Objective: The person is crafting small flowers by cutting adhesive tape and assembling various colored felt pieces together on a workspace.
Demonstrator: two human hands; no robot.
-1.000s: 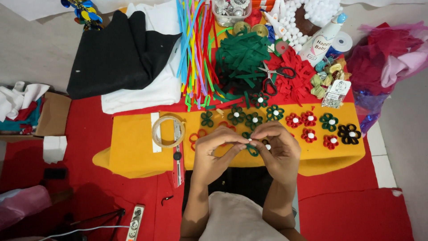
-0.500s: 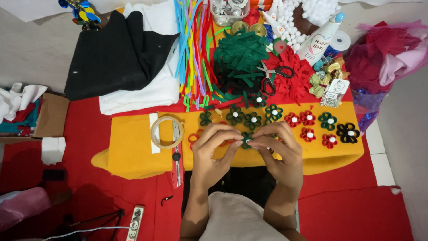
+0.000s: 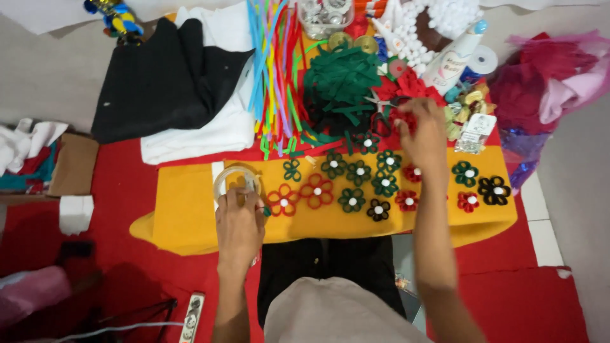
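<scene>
Left hand (image 3: 239, 227) has its grip closed around the clear tape roll (image 3: 236, 182) at the yellow felt mat's (image 3: 184, 209) left edge, probably steadying it. Right hand (image 3: 422, 130) reaches up-frame, fingers pinching into the red felt scraps (image 3: 413, 86). Finished pipe-cleaner flowers (image 3: 356, 174), red and green with white centres, sit mid-mat in rows.

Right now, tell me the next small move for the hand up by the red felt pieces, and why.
Probably close the right hand on one of the red felt pieces and lift it clear. The fingers already reach into that pile beyond the yellow felt sheet, while the left hand rests at the tape roll.
</scene>
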